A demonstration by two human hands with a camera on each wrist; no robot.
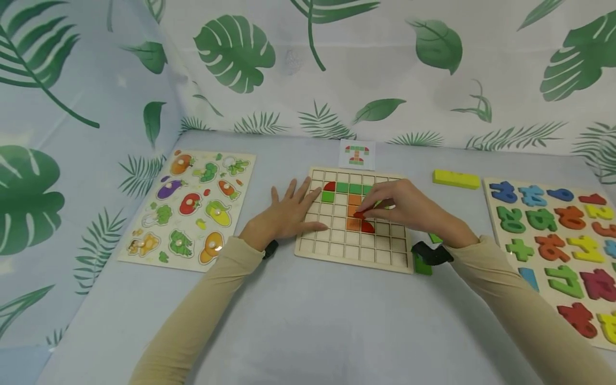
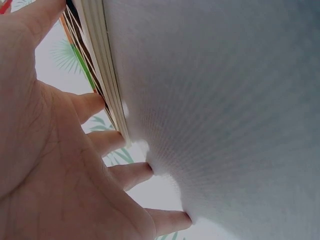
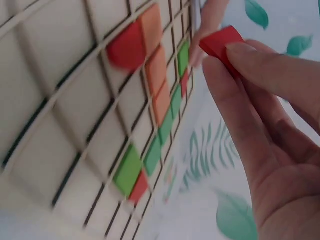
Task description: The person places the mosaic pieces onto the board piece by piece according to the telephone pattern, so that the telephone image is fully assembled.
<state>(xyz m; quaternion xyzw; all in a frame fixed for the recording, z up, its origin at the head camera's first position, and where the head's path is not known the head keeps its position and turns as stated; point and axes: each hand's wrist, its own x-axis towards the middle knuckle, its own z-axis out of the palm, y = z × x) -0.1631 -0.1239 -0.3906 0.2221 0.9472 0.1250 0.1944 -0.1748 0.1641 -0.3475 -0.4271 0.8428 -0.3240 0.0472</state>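
Note:
My left hand (image 1: 291, 214) lies with fingers spread over the left edge of a wooden grid board (image 1: 344, 251). In the left wrist view its thumb and some fingertips touch the board's side. Above the board's middle, my right hand (image 1: 401, 206) pinches a small red piece (image 3: 222, 42) between thumb and fingertips. Orange tiles (image 1: 354, 200) stand in a column on the grid, partly hidden by that hand. Beside the lowest one sits a red curved piece (image 1: 368, 228). Green tiles (image 1: 355, 189) form a row above, with a red rounded piece (image 1: 329, 186) at its left end and a green tile (image 1: 328, 197) below that.
A pattern card (image 1: 357, 155) lies behind the board. Left is a vegetable puzzle (image 1: 245, 166); right, a number puzzle (image 1: 529, 236). A yellow block (image 1: 456, 179) lies at back right. Green pieces (image 1: 423, 266) lie near my right wrist, partly covered by its black strap (image 1: 433, 254).

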